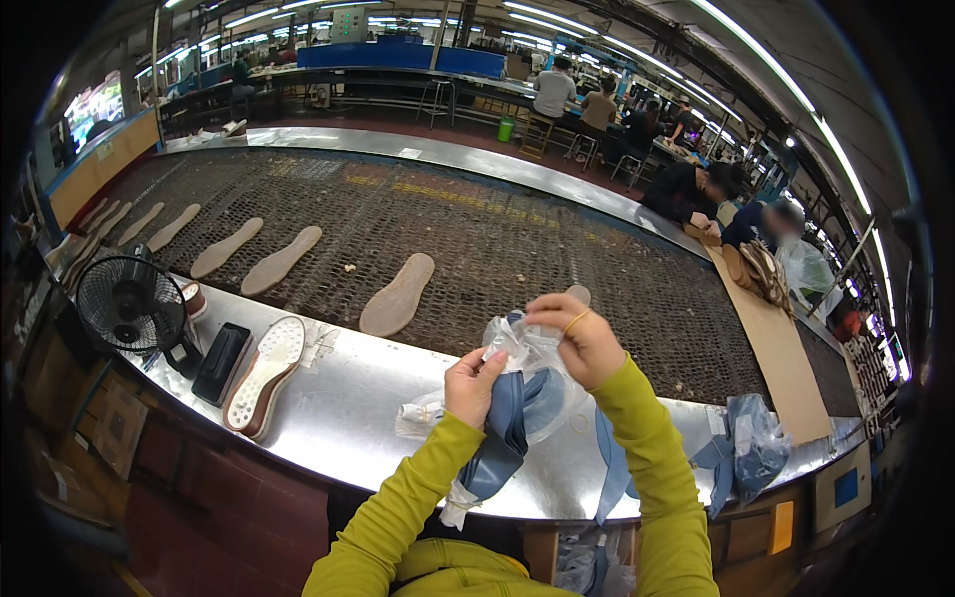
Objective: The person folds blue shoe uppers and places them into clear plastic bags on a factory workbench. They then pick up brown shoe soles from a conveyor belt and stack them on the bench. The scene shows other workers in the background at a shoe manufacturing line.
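Both hands pinch the clear plastic bag (527,348): left hand (471,383), right hand (587,343). Blue insoles (512,418), probably half out below, could slip and fall.

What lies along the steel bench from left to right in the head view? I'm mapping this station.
Fan → black block → white sole → left hand → clear bag → right hand → bagged blue pieces.

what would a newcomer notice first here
Centre front, the left hand and right hand grip a clear plastic bag with blue shoe parts inside, above the steel counter. Behind runs a wide mesh belt carrying tan insoles. A black fan stands at left.
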Available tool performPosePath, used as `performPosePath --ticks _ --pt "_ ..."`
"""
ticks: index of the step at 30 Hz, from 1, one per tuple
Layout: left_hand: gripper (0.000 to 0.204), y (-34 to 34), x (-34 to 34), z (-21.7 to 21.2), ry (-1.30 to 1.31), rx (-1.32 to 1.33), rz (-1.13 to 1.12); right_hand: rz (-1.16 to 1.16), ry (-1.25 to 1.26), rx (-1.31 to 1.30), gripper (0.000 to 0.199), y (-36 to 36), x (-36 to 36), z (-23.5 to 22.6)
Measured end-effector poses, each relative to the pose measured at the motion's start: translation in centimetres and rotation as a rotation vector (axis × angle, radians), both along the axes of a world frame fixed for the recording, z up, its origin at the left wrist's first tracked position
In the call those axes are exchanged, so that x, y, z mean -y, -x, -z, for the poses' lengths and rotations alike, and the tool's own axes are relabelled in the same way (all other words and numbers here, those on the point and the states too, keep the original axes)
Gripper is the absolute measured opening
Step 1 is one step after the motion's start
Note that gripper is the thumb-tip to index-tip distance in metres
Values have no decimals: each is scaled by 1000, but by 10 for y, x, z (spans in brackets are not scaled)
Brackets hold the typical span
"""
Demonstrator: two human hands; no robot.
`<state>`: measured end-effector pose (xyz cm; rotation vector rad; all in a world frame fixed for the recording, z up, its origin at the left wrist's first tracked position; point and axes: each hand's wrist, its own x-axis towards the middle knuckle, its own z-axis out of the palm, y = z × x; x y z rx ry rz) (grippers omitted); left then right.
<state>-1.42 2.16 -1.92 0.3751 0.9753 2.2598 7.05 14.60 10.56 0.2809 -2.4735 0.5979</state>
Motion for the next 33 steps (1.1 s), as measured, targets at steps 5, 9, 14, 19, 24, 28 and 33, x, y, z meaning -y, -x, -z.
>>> performPosePath --ticks 5,9,14,19,24,28,33 --pt "29 -1 -1 -6 -52 16 -140 280 741 167 28 -9 21 13" --pt "29 -9 -5 -13 -64 32 -240 274 711 70 29 -2 47 40" --pt "29 -11 -4 -19 10 -65 -314 422 398 -202 20 14 62 53" --pt "27 -11 -4 -18 2 -260 -323 462 379 -244 18 26 62 45" --pt "27 -14 -6 -15 5 -323 -280 446 549 -90 15 25 55 37" --pt "24 -5 0 -17 -37 -163 -171 205 1056 215 17 15 25 25" --pt "23 9 13 -22 -76 -19 34 169 993 -54 31 1 14 4"
